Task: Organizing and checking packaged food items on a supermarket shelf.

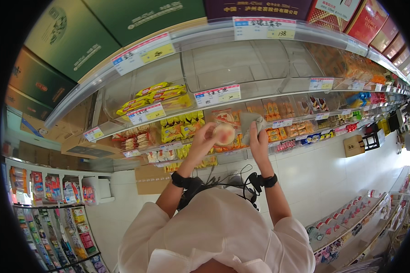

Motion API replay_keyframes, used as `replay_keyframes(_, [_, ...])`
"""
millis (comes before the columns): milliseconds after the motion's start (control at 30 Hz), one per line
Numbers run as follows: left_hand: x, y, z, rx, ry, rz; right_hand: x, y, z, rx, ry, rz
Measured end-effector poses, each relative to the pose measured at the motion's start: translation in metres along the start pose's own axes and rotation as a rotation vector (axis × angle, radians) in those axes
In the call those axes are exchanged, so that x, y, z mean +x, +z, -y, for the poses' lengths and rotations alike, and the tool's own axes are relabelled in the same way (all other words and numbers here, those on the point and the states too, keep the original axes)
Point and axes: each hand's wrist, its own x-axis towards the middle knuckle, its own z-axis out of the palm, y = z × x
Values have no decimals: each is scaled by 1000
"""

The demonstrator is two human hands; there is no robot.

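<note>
My left hand (204,140) holds a round, pale wrapped snack (224,134) with a reddish middle, gripped at its left side. Close by on the right, my right hand (259,138) is closed on a grey cloth (251,126), part of it bunched at the fingertips. Both hands are in front of a shelf bin of snacks. Behind the round snack lie similar packets (224,116) in clear and red wrapping. Yellow snack packets (182,126) fill the bin to the left, and orange packets (276,134) lie to the right.
Clear bin walls and a shelf rail with price tags (218,95) run across above my hands. Large green boxes (140,20) stand on top. A cardboard box (152,180) lies on the floor (304,174) below. Another goods shelf (348,232) is at the lower right.
</note>
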Motion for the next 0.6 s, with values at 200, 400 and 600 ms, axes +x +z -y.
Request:
replay_keyframes(200, [12,22,-2,114,5,105,16,-8,29,-94,-52,402])
replay_keyframes(400, [14,29,-11,128,-80,53,23,-6,14,407,157,355])
replay_keyframes(600, [15,17,-14,232,-123,112,36,-22,17,531,562,372])
